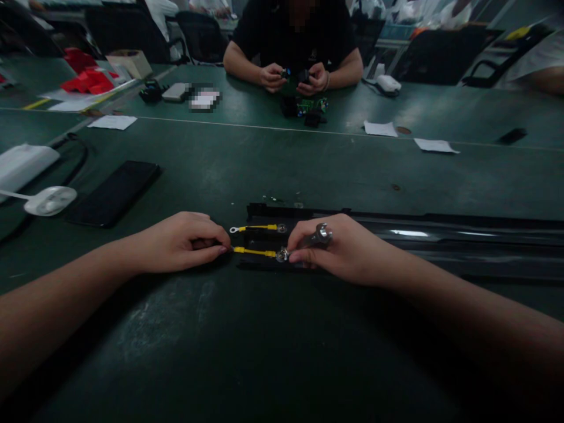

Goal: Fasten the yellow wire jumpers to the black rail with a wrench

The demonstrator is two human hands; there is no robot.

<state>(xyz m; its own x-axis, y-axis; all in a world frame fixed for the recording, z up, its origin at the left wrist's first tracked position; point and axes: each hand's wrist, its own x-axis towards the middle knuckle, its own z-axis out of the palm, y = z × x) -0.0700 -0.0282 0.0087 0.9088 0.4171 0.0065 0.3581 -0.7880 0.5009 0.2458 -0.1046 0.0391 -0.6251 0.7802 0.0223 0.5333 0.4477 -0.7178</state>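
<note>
My left hand [194, 242] is closed in a pinch on the free end of a short yellow wire [255, 252]. The other end of that wire meets a shiny round nut or stud [282, 254] on a long black housing [445, 249]. A silver wrench [323, 234] is gripped in my right hand [341, 247], its open jaw sticking out above the knuckles. My right fingertips are at the stud, partly hiding what touches it. Just behind lies a second yellow wire [258, 228] with a ring terminal on its left end, joined to another stud [282, 228].
A black phone [115, 192] and a white charger [50, 200] with cables lie to the left. Across the green table [211, 155] a co-worker [299, 35] handles small parts above circuit boards [312, 107]. White paper slips [381, 128] and red pieces [90, 79] lie farther off.
</note>
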